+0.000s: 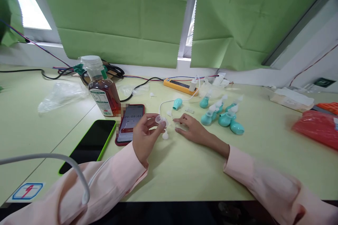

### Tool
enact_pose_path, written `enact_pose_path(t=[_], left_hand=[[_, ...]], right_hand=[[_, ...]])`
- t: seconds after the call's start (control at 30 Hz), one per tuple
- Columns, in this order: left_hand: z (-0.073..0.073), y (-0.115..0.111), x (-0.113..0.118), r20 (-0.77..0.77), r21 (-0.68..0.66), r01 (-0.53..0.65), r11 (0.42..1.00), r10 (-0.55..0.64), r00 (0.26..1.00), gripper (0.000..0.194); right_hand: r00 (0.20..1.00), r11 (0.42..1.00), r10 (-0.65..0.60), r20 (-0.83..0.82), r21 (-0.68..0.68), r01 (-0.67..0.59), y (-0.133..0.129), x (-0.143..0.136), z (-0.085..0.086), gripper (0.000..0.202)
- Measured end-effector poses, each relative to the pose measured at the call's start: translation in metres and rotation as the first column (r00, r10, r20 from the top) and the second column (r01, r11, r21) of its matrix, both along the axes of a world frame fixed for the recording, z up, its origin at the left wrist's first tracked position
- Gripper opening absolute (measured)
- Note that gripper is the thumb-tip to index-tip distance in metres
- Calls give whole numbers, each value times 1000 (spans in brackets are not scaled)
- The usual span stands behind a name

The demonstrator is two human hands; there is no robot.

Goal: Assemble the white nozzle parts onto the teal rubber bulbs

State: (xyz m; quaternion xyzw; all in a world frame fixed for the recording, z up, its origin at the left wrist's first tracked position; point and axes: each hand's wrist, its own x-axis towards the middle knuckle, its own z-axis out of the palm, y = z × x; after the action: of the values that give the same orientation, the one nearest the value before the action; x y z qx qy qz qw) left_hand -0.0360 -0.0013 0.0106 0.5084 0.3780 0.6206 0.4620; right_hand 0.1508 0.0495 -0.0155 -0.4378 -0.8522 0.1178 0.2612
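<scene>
Between the thumb and fingers of my left hand [148, 133] is a small clear plastic piece [158, 119] with a round open end. A small white round part [165, 135] hangs just below those fingertips. My right hand [191, 128] is low over the table, its fingers apart and pointing left, near a small white piece [169, 113]. Nothing shows in its grasp. Beyond the hands lies a single teal bulb [177, 103]. To the right stand and lie several teal bulbs with clear tips [224, 119].
A bottle of brown liquid [104, 96] stands at the left. Two phones lie nearby, one red-cased [130, 121] and one green-edged [91, 142]. An orange power strip [179, 86] with a white cable is at the back. A red plastic bag [317, 126] lies far right.
</scene>
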Motion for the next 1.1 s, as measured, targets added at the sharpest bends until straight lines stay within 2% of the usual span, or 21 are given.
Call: enact_pose_path(t=[0.1, 0.2, 0.27, 0.33, 0.4, 0.5, 0.57, 0.67, 0.83, 0.97, 1.1], left_hand=[[2, 1, 0, 20, -46, 6, 999, -5, 1000, 29], [5, 0, -1, 37, -92, -4, 996, 8, 999, 30], [6, -1, 0, 41, -130, 22, 991, -16, 999, 28], [5, -3, 2, 49, -173, 103, 979, -96, 994, 27], [4, -6, 4, 66, -220, 214, 952, -204, 977, 27], [3, -10, 6, 93, -270, 336, 902, -323, 942, 33], [3, -12, 6, 101, -287, 375, 881, -362, 927, 36], [1, -12, 6, 92, -307, 401, 863, -392, 915, 35], [-2, -11, 8, 56, -340, 379, 860, -384, 922, 28], [-3, -12, 9, 38, -344, 375, 861, -387, 921, 31], [-3, -14, 9, -23, -326, 335, 884, -362, 932, 36]], right_hand=[[997, 996, 69, -42, -52, -71, -1, -3, -3, 21], [992, 994, 68, -106, -79, -77, -4, -6, 1, 20], [973, 979, 40, -226, -187, -84, -8, -7, 7, 22], [906, 918, -26, -422, -370, -146, -16, -7, 14, 25], [802, 819, -104, -589, -508, -266, -26, -7, 22, 25], [719, 749, -141, -681, -548, -372, -41, -6, 29, 23], [715, 752, -156, -681, -551, -361, -49, -5, 32, 22], [735, 799, -176, -655, -531, -282, -55, -6, 36, 20], [746, 861, -130, -654, -447, -241, -60, -9, 39, 18], [771, 874, -81, -631, -417, -250, -60, -9, 38, 18], [779, 852, -122, -615, -468, -236, -59, -7, 39, 16]])
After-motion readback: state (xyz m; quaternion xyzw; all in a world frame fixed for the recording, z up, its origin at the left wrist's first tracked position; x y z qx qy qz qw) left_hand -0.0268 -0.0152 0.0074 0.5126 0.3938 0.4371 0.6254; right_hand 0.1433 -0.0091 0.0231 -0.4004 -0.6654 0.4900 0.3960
